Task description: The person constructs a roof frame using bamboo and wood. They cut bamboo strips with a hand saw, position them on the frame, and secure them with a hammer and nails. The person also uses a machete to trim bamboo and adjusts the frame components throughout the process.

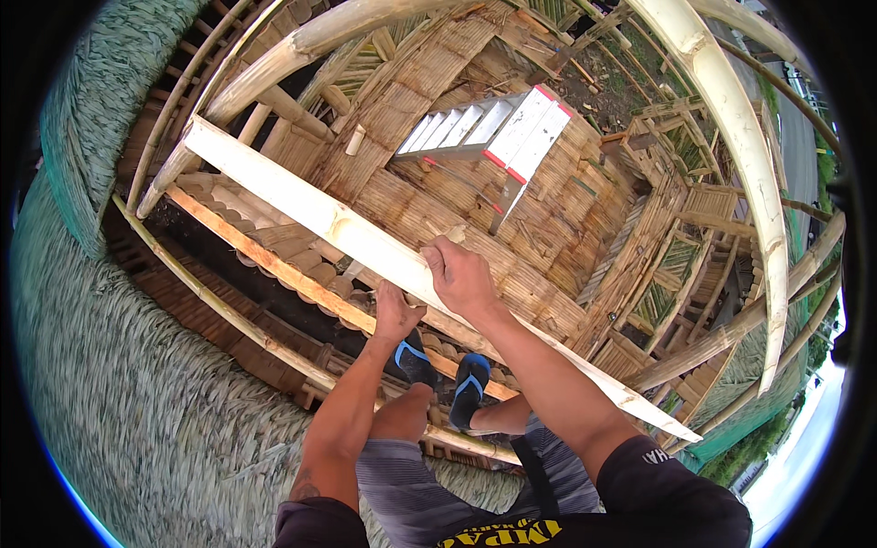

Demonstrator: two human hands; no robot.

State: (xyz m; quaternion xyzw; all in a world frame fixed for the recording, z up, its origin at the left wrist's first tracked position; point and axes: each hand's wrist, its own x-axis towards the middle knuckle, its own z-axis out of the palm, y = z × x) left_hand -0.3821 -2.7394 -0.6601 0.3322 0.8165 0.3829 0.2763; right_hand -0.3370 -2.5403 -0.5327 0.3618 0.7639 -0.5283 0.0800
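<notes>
A long, pale split bamboo pole (pixel 301 205) runs slantwise in front of me, from the upper left to the lower right. My right hand (pixel 461 279) is closed over it near its middle, the fingers curled on the far edge. At the near edge, a little to the left, my left hand (pixel 397 312) is closed against the same pole; its fingertips are partly hidden. A rough, light-brown flake (pixel 455 234) shows beside my right fingers. Below the pole lies an orange-brown wooden beam (pixel 283 271), with my two sandaled feet (pixel 469 384) near it.
An aluminium stepladder (pixel 498 137) with red edges stands below on a woven bamboo floor (pixel 411 215). Round bamboo poles (pixel 311 41) frame the opening. Another split length (pixel 731 100) arches down the right. Thatch (pixel 155 384) slopes away at left, and a dark gap (pixel 301 306) lies beneath the beam.
</notes>
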